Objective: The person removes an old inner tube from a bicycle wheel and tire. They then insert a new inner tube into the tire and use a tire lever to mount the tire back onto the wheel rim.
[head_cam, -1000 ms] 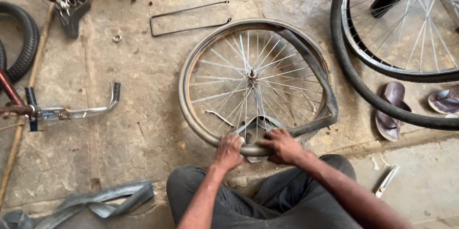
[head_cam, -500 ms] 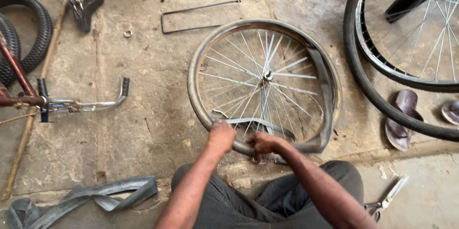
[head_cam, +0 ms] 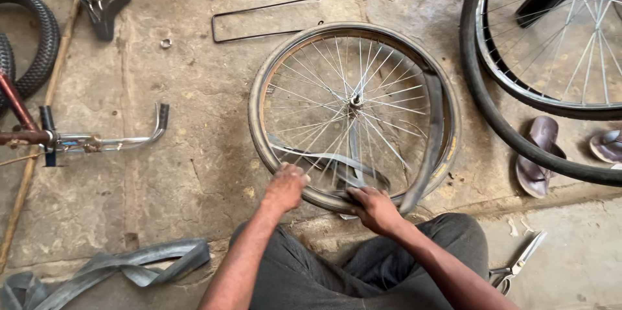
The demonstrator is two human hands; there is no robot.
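Nearby, scissors (head_cam: pixel 518 262) and sandals (head_cam: pixel 539 156) flank the wheel (head_cam: pixel 354 115); both hands' fingers (head_cam: pixel 293 177) press its tyre.

shiny metal spokes (head_cam: pixel 382 83), matt rubber tyre (head_cam: pixel 435 135), rough concrete floor (head_cam: pixel 194 154)

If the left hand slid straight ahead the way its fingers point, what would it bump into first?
The left hand rests on the near rim of the bicycle wheel, fingers pointing up and slightly right. Going on, it would probably meet the loose rubber strip lying across the spokes first, though depth is hard to judge.
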